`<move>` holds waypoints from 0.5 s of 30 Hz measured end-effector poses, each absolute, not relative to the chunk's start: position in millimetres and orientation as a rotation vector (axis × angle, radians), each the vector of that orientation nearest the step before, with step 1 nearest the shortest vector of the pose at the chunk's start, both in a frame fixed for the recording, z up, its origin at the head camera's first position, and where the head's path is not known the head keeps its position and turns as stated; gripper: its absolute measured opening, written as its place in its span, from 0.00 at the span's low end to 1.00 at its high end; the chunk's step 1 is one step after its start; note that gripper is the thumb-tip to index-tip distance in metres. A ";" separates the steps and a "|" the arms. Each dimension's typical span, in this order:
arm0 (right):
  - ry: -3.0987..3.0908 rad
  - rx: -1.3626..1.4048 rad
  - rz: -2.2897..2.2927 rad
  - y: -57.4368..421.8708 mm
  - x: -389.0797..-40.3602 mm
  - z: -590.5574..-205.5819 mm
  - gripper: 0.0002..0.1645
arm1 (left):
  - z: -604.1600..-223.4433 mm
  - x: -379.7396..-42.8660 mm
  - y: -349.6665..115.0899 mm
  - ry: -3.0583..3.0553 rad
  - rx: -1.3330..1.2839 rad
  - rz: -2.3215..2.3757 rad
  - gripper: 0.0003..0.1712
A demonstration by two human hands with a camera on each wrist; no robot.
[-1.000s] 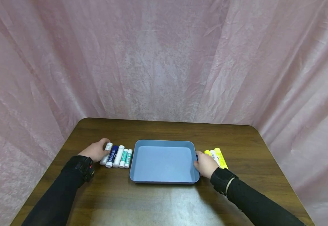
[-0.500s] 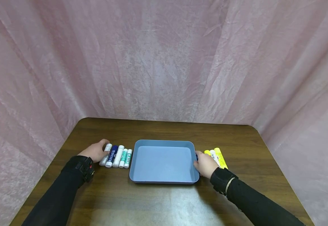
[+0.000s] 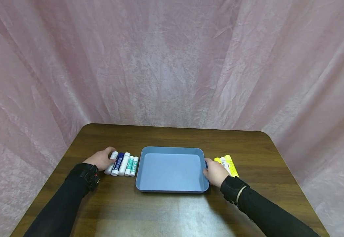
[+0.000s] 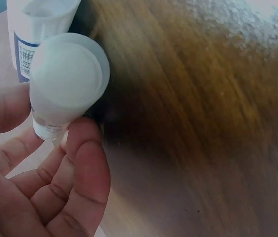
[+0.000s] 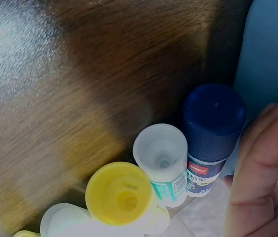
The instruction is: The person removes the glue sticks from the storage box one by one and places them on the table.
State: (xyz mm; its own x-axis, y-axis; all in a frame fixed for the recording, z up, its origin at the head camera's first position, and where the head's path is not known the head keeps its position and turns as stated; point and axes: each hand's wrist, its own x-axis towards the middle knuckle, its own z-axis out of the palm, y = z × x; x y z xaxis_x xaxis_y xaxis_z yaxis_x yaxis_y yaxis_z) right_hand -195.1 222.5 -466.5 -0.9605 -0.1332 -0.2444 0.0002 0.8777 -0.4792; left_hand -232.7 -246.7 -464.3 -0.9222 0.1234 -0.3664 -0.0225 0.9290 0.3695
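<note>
In the head view my left hand (image 3: 100, 159) is at the left end of a row of glue sticks. Its thumb and fingers pinch a white glue stick (image 4: 70, 74), whose round end faces the left wrist camera. Beside that one lie a blue glue stick (image 3: 117, 163), a larger white one (image 3: 124, 164) and two green-labelled ones (image 3: 132, 165). My right hand (image 3: 216, 172) is at the right side of a blue tray (image 3: 172, 190). Right by its fingers lies a blue-capped glue stick (image 5: 215, 111); whether they grip it is hidden.
Right of that hand lie a green-labelled white glue stick (image 5: 160, 150), a yellow one (image 5: 119, 193) and more white and yellow ones (image 3: 232, 165). All rest on a brown wooden table (image 3: 172, 136). A pink curtain (image 3: 172, 65) hangs behind it.
My left hand has shifted very slightly toward me with the white glue stick's top end. The right hand and the tray stay where they were.
</note>
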 end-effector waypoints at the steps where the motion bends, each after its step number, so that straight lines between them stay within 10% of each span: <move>1: 2.778 -0.103 -0.708 222.8 -195.3 -466.8 0.33 | -464.0 -232.6 -246.5 2.696 0.074 0.522 0.34; 15: 2.763 -0.096 -0.722 222.9 -195.7 -463.2 0.33 | -459.1 -230.8 -243.7 2.708 0.098 0.518 0.33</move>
State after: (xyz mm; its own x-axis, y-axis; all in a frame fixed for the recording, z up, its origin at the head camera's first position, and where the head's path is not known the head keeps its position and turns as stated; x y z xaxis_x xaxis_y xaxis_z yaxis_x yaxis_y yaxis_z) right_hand -195.7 222.9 -463.2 -0.9578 -0.1344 -0.2541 0.0071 0.8726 -0.4884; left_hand -230.8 -243.7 -459.1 -0.9251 0.1376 -0.3539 -0.0027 0.9295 0.3687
